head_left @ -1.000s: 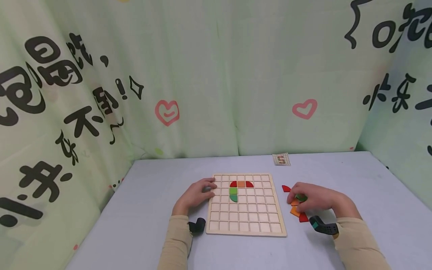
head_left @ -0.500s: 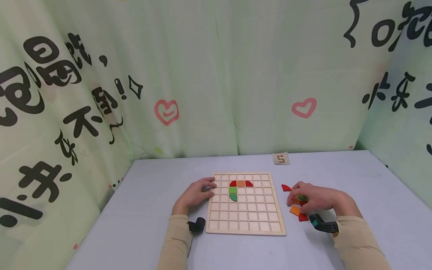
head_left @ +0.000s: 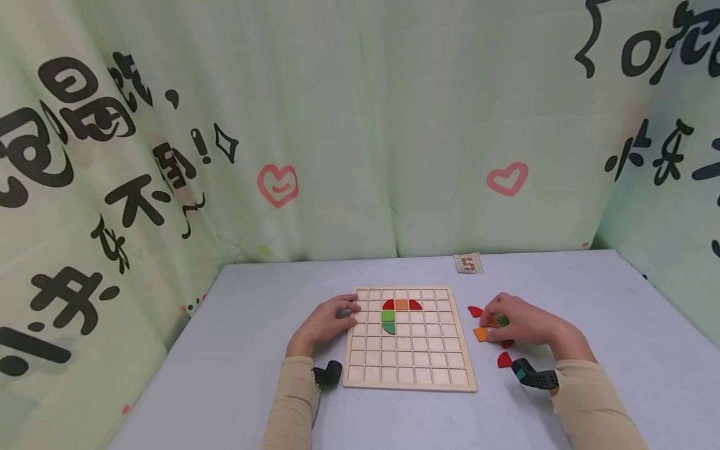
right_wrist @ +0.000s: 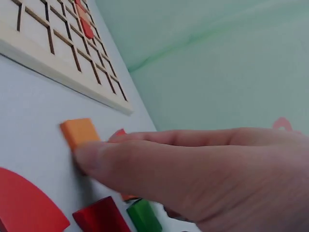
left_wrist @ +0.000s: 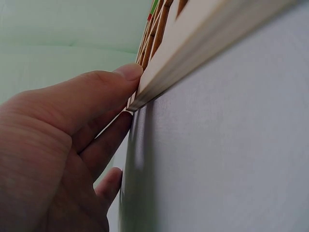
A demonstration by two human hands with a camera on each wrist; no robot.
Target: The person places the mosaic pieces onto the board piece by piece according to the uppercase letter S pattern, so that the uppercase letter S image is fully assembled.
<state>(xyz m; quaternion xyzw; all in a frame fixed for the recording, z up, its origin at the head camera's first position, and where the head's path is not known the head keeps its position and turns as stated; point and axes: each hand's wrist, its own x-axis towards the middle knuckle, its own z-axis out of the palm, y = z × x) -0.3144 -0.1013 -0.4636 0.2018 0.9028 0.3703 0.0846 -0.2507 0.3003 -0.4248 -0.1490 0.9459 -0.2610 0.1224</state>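
In the head view my left hand (head_left: 325,322) rests at the left edge of a wooden grid board (head_left: 410,389). Its thumb and fingers touch the frame, seen close in the left wrist view. Set in the board are red quarter-round tiles (head_left: 415,305), an orange square tile (head_left: 402,304), a light green square (head_left: 388,315) and a green quarter-round (head_left: 389,328). Right of the board, my right hand (head_left: 523,320) pinches a loose orange square tile (right_wrist: 80,131), its thumb on the near side. The fingers partly hide other tiles beneath.
Loose red tiles (head_left: 475,311) lie beyond the right hand and nearer the wrist, one a red quarter-round (right_wrist: 26,203). A green tile (right_wrist: 145,216) sits under the hand. A small pattern card (head_left: 469,263) lies at the table's back edge, before a curtain (head_left: 337,125).
The orange square has moved away from me and toward the board with my right hand, apart from the near red tile. My left hand has stayed on the board's edge.
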